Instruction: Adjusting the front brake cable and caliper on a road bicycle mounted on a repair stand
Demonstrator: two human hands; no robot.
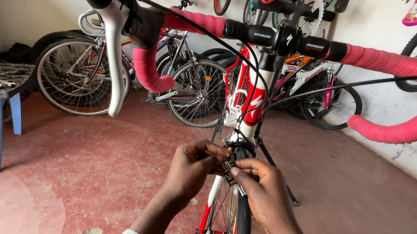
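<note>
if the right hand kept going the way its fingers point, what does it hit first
The right hand points up and left, fingertips already on the small metal brake part above the front tyre. Straight beyond that it would likely meet the left hand, which grips the same part from the other side.

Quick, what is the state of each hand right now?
Left hand: fingers closed, pinching the front brake caliper above the front tyre.
Right hand: fingers closed on the same caliper from the other side.
</note>
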